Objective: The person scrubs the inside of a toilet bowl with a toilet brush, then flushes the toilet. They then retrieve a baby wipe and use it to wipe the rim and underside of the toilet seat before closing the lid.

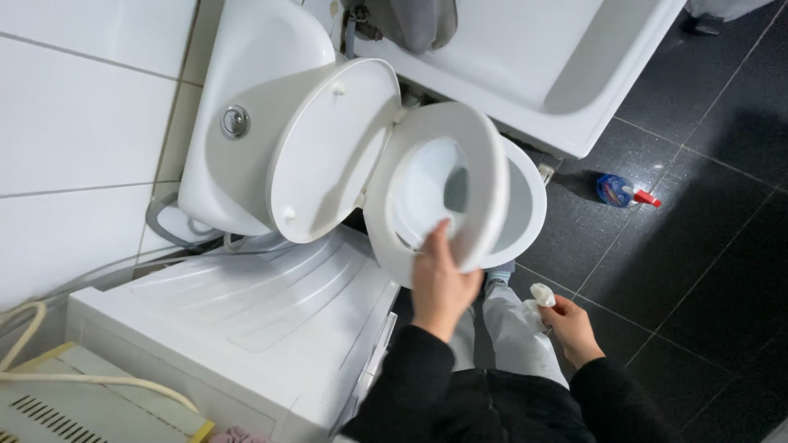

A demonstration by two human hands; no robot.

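Observation:
A white toilet seat (484, 176) is tilted up partway over the toilet bowl (529, 205). My left hand (441, 283) grips the seat's front edge. The white lid (328, 156) leans back against the cistern (246, 98), which has a round chrome flush button (235, 121). My right hand (566, 324) is lower right of the bowl, beside my leg, closed around a small white bottle cap or nozzle (542, 294); the rest of that object is hidden.
A white washing machine (246, 320) stands tight against the toilet's left side. A bathtub (558, 74) lies behind the bowl. A blue bottle with a red cap (621, 190) lies on the dark tiled floor (706, 246). White wall tiles are at left.

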